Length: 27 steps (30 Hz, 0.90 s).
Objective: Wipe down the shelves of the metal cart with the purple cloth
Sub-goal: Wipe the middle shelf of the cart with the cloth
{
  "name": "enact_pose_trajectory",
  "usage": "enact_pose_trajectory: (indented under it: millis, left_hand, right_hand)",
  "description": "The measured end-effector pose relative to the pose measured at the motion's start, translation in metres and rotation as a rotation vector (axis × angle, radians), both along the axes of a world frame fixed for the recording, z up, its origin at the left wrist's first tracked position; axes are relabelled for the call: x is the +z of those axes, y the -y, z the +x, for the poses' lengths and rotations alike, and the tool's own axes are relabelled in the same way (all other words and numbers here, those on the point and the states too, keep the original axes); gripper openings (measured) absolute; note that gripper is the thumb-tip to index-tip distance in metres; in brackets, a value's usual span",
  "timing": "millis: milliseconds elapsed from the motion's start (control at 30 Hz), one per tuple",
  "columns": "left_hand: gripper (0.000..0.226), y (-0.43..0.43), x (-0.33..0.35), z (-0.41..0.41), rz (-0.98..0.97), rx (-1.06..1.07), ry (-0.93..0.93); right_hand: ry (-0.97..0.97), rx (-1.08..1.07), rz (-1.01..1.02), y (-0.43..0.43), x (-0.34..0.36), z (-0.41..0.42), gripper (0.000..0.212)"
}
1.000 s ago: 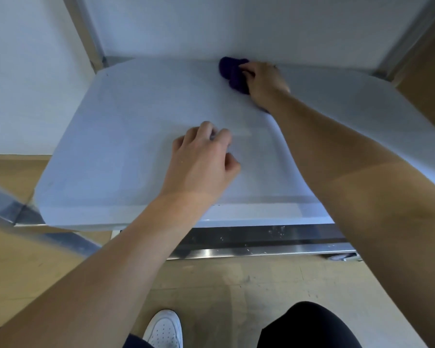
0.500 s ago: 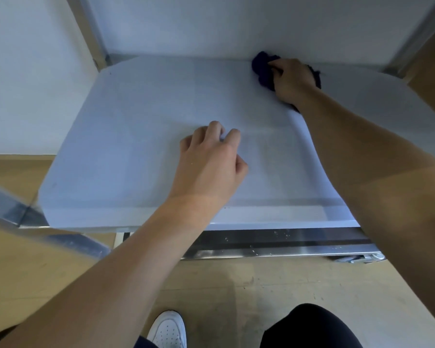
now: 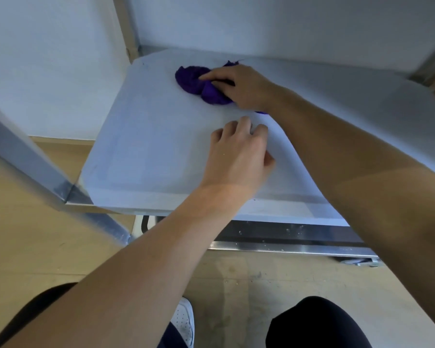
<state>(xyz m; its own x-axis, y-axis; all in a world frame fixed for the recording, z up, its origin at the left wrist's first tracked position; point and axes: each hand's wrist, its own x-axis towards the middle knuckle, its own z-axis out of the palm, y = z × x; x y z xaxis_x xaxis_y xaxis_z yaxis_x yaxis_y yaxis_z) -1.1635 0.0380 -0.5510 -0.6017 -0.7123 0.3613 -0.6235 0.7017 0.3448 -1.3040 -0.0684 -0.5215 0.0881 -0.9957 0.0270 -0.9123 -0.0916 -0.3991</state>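
Observation:
The purple cloth point(image 3: 196, 82) lies bunched on the pale cart shelf point(image 3: 148, 146), near its far left corner. My right hand point(image 3: 244, 87) grips the cloth from the right, with the index finger stretched over its top. Part of the cloth is hidden under that hand. My left hand point(image 3: 239, 156) rests on the middle of the shelf with bent fingers, fingertips touching the surface, and holds nothing. It sits just in front of my right wrist.
A metal cart post point(image 3: 23, 156) slants across the left foreground. Below the shelf's front edge runs the lower shelf's steel rim point(image 3: 286, 244), with a caster point(image 3: 362, 261) at the right. My white shoe point(image 3: 185, 322) and dark knee point(image 3: 317, 322) are on the wooden floor.
My right hand has swept the cloth left along the back of the shelf, after first going right. My left hand has stayed planted on the shelf.

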Motion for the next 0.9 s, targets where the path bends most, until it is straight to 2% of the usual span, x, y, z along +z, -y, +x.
enact_pose_trajectory:
  millis: [133, 267, 400, 500, 600, 700, 767, 900]
  left_hand:
    - [0.024, 0.003, 0.0, 0.002, 0.03, -0.009, 0.0]
    - [0.015, 0.002, 0.005, 0.003, 0.027, 0.029, 0.002]
    - [0.016, 0.003, 0.006, 0.001, 0.03, 0.057, -0.021]
    - [0.025, 0.007, 0.005, -0.003, 0.036, 0.091, -0.076]
    - [0.044, 0.012, 0.007, -0.007, 0.092, 0.149, -0.093]
    - [0.051, 0.019, 0.008, -0.013, 0.111, 0.17, -0.043]
    - [0.047, 0.023, 0.008, -0.016, 0.126, 0.165, -0.048]
    - [0.024, 0.028, 0.008, -0.019, 0.178, 0.098, -0.128]
  right_hand:
    - [0.016, -0.034, -0.015, -0.042, 0.0, -0.006, 0.035]
    - [0.047, -0.124, -0.083, -0.089, -0.004, -0.018, 0.033]
    - [0.012, -0.191, -0.077, -0.127, 0.0, -0.03, 0.037]
    - [0.061, -0.236, -0.06, -0.137, 0.008, -0.038, 0.048]
    - [0.052, -0.291, -0.079, -0.132, 0.011, -0.045, 0.038]
    - [-0.004, -0.257, -0.093, -0.133, 0.01, -0.049, 0.034]
    - [-0.014, -0.25, -0.061, -0.138, 0.012, -0.049, 0.034]
    - [0.032, -0.271, -0.058, -0.139, 0.016, -0.051, 0.042]
